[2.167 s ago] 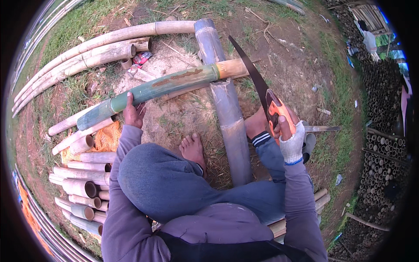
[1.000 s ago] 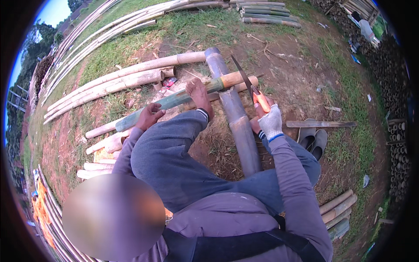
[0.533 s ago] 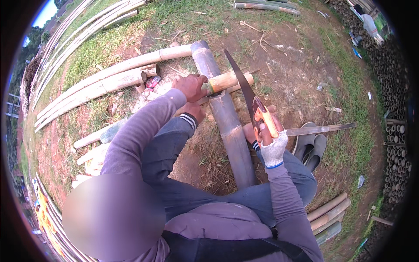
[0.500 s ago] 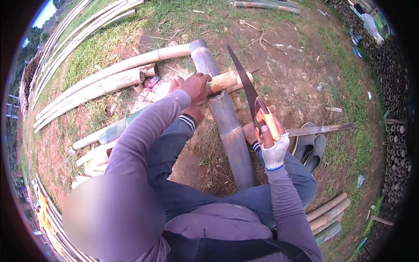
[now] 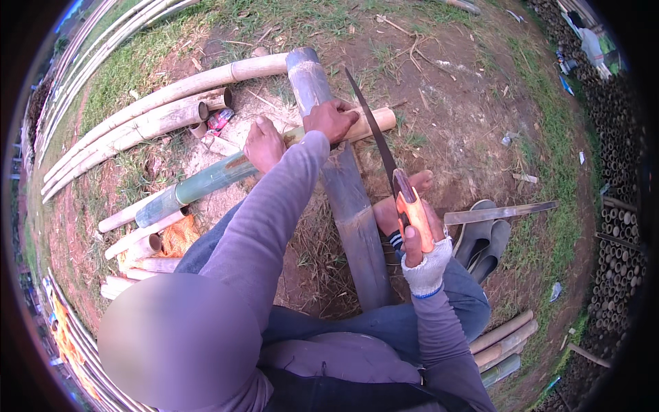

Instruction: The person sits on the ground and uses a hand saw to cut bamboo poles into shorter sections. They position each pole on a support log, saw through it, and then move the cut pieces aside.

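Two hands share the cut: nearest, the right hand [image 5: 422, 250] (gloved) grips the saw [image 5: 391, 172] handle, blade angled up toward the green bamboo pole [image 5: 220, 175], which the left hand [image 5: 331, 120] clamps on the thick grey log [image 5: 343, 185]; next, seat the blade just beside those fingers.

Bare dirt ground [image 5: 473, 137] with patchy grass at the far and right edges carries everything. A thick grey bamboo trunk [image 5: 343, 185] lies near-to-far across the middle. Pale bamboo poles [image 5: 137, 127] lie at far left, cut bamboo sections [image 5: 141, 250] at near left, dark sandals [image 5: 484, 240] to the right.
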`<state>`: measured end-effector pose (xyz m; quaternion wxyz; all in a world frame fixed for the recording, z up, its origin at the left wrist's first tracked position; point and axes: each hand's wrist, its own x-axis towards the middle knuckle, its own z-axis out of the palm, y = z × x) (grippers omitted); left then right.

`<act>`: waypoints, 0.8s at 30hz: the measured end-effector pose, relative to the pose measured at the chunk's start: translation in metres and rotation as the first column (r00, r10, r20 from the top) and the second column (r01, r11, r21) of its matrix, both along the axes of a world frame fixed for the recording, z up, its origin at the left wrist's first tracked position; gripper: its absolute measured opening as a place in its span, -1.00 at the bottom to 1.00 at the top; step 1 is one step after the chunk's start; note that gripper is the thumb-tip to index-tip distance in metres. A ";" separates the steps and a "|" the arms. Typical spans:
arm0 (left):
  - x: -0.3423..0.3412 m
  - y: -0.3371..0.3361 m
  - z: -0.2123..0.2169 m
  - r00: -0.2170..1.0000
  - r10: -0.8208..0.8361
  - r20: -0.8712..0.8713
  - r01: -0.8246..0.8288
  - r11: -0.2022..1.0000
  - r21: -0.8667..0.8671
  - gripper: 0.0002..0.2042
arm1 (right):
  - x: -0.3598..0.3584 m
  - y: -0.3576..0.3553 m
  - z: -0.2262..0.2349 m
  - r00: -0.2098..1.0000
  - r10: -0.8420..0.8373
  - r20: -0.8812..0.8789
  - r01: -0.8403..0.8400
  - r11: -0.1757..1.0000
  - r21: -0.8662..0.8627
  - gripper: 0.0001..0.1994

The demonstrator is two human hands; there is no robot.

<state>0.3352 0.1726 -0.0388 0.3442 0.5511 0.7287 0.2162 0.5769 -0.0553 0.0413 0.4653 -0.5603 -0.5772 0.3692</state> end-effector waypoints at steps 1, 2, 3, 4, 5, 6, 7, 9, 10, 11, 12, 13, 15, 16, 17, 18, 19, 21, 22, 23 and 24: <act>-0.002 0.002 -0.003 0.999 0.014 0.038 -0.014 1.000 -0.014 -0.59 | 0.000 0.000 0.000 1.000 0.006 -0.003 -0.006 1.000 -0.004 -0.52; -0.003 0.003 -0.007 0.998 0.023 0.050 -0.022 1.000 -0.021 -0.59 | 0.000 0.000 0.000 1.000 0.012 -0.006 -0.012 1.000 -0.007 -0.52; -0.003 0.004 -0.007 0.998 0.029 0.064 -0.028 0.999 -0.027 -0.59 | 0.001 0.001 -0.001 0.999 0.016 0.032 -0.018 0.999 0.038 -0.52; -0.003 0.004 -0.007 0.998 0.030 0.052 -0.029 0.999 -0.024 -0.59 | 0.002 0.002 -0.003 0.997 0.019 0.071 -0.025 0.996 0.083 -0.52; -0.002 0.004 -0.007 0.999 0.032 0.041 -0.031 0.999 -0.021 -0.59 | 0.003 0.002 -0.004 0.994 0.021 0.109 -0.035 0.991 0.127 -0.52; -0.001 0.004 -0.006 1.000 0.024 0.012 -0.024 1.000 -0.010 -0.59 | 0.004 0.001 -0.005 0.995 0.023 0.101 -0.035 0.992 0.125 -0.51; 0.000 0.004 -0.005 1.000 0.017 -0.017 -0.017 1.000 0.001 -0.60 | 0.005 0.001 -0.006 0.995 0.025 0.094 -0.036 0.992 0.122 -0.51; 0.001 0.003 -0.002 0.999 0.014 -0.037 -0.014 1.000 0.002 -0.60 | 0.007 0.000 -0.008 0.994 0.032 0.101 -0.046 0.990 0.133 -0.51; 0.001 0.002 0.000 0.999 0.019 -0.028 -0.019 1.000 -0.008 -0.60 | 0.008 0.001 -0.009 0.993 0.037 0.116 -0.054 0.988 0.147 -0.51; 0.002 0.002 0.002 1.000 0.023 -0.018 -0.024 1.000 -0.018 -0.60 | 0.009 0.001 -0.009 0.991 0.042 0.131 -0.063 0.985 0.160 -0.51; 0.003 0.000 0.004 0.999 0.023 -0.031 -0.023 1.000 -0.013 -0.60 | 0.009 0.001 -0.009 0.990 0.047 0.132 -0.068 0.984 0.164 -0.51; 0.004 0.000 0.006 0.999 0.022 -0.044 -0.023 1.000 -0.008 -0.60 | 0.010 0.001 -0.008 0.990 0.051 0.133 -0.073 0.983 0.167 -0.51; 0.004 -0.001 0.006 0.999 0.026 -0.048 -0.027 0.999 -0.023 -0.58 | 0.011 -0.001 -0.007 0.992 0.049 0.120 -0.066 0.988 0.136 -0.51; 0.004 0.000 0.005 0.999 0.030 -0.039 -0.031 0.999 -0.042 -0.56 | 0.011 -0.003 -0.006 0.994 0.043 0.105 -0.054 0.993 0.103 -0.52; 0.004 0.000 0.003 0.999 0.034 -0.030 -0.036 0.997 -0.062 -0.54 | 0.011 -0.006 -0.004 0.995 0.036 0.091 -0.042 0.997 0.068 -0.52; 0.004 -0.001 0.004 0.998 0.028 -0.050 -0.031 0.998 -0.055 -0.54 | 0.013 -0.009 0.000 0.996 0.048 0.073 -0.051 0.998 0.039 -0.52; 0.003 -0.001 0.004 0.997 0.022 -0.070 -0.026 0.999 -0.047 -0.54 | 0.017 -0.013 0.006 0.997 0.060 0.054 -0.061 0.998 0.009 -0.53; 0.004 -0.002 0.005 0.994 0.013 -0.109 -0.016 1.000 -0.025 -0.54 | 0.020 -0.015 0.007 0.996 0.077 0.035 -0.076 0.997 -0.017 -0.55; 0.004 -0.003 0.006 0.992 0.010 -0.126 -0.011 1.000 -0.009 -0.54 | 0.021 -0.014 0.006 0.996 0.082 0.035 -0.082 0.997 -0.013 -0.56; 0.004 -0.004 0.006 0.989 0.008 -0.144 -0.007 1.000 0.006 -0.55 | 0.019 -0.012 0.002 0.997 0.074 0.015 -0.074 0.997 -0.019 -0.57; 0.006 -0.002 0.006 0.988 0.002 -0.155 -0.001 1.000 0.009 -0.54 | 0.019 -0.010 0.000 0.998 0.061 0.000 -0.061 0.998 -0.027 -0.58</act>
